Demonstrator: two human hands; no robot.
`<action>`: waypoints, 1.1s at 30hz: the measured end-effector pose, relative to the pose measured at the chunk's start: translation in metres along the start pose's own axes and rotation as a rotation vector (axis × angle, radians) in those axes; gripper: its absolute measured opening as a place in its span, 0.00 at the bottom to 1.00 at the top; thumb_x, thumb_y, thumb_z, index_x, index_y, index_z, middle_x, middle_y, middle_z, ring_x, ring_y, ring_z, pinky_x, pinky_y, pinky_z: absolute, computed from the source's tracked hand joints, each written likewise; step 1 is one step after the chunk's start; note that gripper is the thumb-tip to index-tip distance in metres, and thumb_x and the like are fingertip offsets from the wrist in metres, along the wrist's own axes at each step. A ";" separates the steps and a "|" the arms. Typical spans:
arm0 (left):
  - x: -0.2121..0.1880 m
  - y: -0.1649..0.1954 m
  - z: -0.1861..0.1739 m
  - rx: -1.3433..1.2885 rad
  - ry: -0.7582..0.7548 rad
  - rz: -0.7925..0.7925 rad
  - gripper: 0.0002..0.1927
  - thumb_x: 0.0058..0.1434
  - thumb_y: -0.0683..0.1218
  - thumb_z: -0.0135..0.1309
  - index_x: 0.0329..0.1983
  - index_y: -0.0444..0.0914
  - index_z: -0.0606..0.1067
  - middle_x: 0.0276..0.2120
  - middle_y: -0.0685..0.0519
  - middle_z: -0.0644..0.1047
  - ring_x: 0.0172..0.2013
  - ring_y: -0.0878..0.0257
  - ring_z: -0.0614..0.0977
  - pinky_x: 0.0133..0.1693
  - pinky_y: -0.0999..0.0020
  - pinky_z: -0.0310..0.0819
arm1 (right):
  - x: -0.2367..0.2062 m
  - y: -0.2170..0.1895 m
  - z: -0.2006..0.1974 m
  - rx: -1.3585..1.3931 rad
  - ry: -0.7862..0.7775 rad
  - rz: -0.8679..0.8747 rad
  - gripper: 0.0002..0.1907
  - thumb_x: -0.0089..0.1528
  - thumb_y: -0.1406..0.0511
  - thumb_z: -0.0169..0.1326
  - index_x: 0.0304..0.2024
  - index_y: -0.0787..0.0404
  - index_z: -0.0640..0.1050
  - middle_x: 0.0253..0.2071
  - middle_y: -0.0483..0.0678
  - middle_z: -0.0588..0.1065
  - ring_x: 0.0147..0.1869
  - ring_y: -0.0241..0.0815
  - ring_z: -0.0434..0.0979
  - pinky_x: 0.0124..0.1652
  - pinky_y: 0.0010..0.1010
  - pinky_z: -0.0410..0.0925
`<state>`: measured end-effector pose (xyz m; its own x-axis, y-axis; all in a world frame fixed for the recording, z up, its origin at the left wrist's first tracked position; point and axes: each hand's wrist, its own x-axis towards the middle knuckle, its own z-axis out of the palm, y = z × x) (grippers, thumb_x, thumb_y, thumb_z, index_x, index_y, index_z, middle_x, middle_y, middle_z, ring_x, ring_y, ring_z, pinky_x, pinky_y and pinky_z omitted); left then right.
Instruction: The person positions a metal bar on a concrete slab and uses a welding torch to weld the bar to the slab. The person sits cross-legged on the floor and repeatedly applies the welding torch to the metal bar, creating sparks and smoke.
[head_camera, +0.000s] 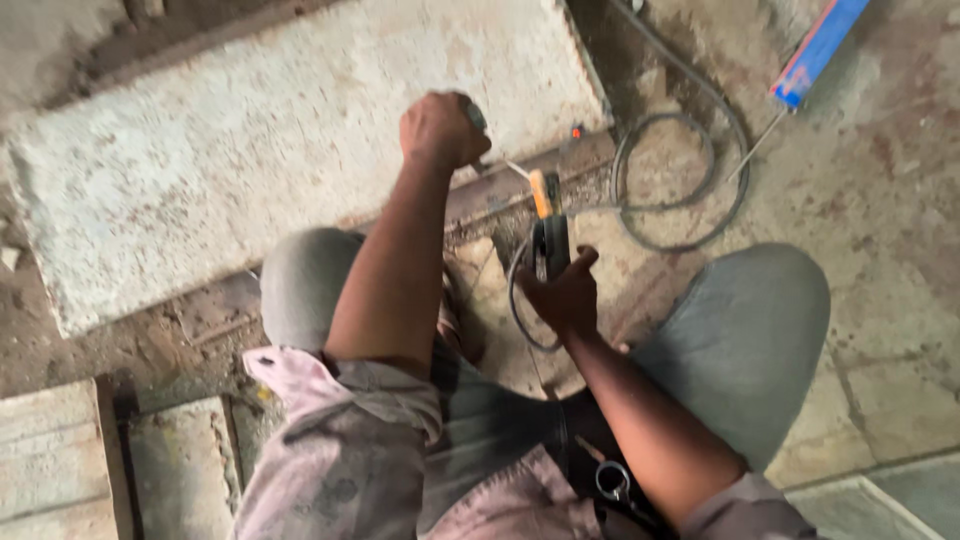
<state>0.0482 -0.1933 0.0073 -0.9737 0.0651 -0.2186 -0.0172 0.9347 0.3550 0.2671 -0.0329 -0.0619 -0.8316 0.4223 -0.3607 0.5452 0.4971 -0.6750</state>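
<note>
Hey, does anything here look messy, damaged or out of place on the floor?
Yes. A grey cable lies in loose loops on the stained floor by the right hand, which holds an electrode holder. A thin rod sticks out of the blue packet. The slab looks rough and chipped along its edges.

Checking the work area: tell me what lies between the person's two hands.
In the head view, between the left hand and the right hand lies a rusty metal bar. The welding electrode holder, gripped by the right hand, points across it.
</note>
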 end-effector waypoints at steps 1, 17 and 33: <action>-0.002 0.000 -0.002 -0.006 -0.010 -0.007 0.19 0.46 0.51 0.64 0.44 0.49 0.83 0.43 0.48 0.82 0.45 0.51 0.84 0.49 0.58 0.78 | 0.001 0.000 0.000 -0.037 0.044 -0.033 0.53 0.48 0.49 0.68 0.62 0.69 0.55 0.40 0.69 0.77 0.42 0.66 0.81 0.43 0.48 0.74; -0.004 0.004 -0.003 0.021 -0.028 0.015 0.17 0.48 0.51 0.61 0.42 0.47 0.83 0.42 0.47 0.82 0.45 0.48 0.84 0.48 0.56 0.78 | 0.002 0.003 0.001 0.011 0.042 -0.091 0.53 0.49 0.50 0.66 0.62 0.73 0.54 0.42 0.68 0.77 0.45 0.62 0.82 0.45 0.43 0.74; -0.002 0.010 -0.005 0.149 -0.095 0.063 0.12 0.48 0.45 0.55 0.35 0.43 0.84 0.38 0.47 0.84 0.43 0.48 0.85 0.44 0.58 0.81 | 0.013 0.027 0.015 -0.035 0.027 -0.068 0.58 0.49 0.47 0.67 0.63 0.81 0.53 0.44 0.70 0.79 0.48 0.65 0.82 0.46 0.44 0.75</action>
<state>0.0492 -0.1854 0.0157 -0.9457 0.1514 -0.2878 0.0841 0.9687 0.2334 0.2692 -0.0253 -0.0952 -0.8637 0.4069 -0.2974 0.4918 0.5513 -0.6740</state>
